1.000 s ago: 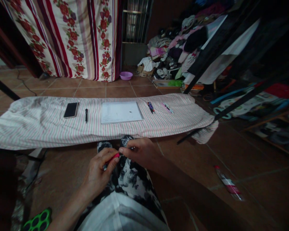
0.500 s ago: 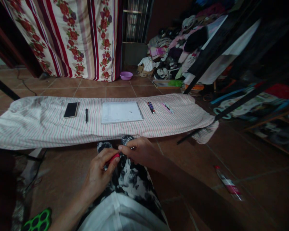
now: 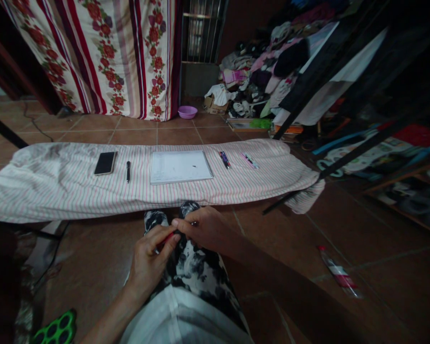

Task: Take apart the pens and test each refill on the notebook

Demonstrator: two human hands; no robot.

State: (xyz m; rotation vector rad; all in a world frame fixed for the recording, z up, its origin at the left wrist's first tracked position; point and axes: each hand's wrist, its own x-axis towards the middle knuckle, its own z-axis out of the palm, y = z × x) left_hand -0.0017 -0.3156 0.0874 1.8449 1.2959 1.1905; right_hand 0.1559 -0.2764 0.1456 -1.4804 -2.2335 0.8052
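Note:
Over my lap, my left hand (image 3: 151, 260) and my right hand (image 3: 200, 228) meet, both closed on one small red pen (image 3: 167, 236) held between the fingertips. They hover above my black-and-white patterned trousers (image 3: 193, 267). Ahead lies a long board covered in striped cloth (image 3: 57, 191). On it sit a spiral notebook (image 3: 179, 166), a black pen (image 3: 128, 171), a dark phone (image 3: 105, 163) and two more pens (image 3: 224, 159) to the right of the notebook.
A flowered curtain (image 3: 103, 52) hangs at the back left. A purple bowl (image 3: 187, 112) and a heap of clothes (image 3: 261, 71) lie beyond the board. Dark metal bars (image 3: 344, 52) cross the right side. A plastic bottle (image 3: 338, 272) lies on the tiled floor.
Both hands have shifted slightly, staying together on the red pen, with less of it showing. Nothing on the board has moved.

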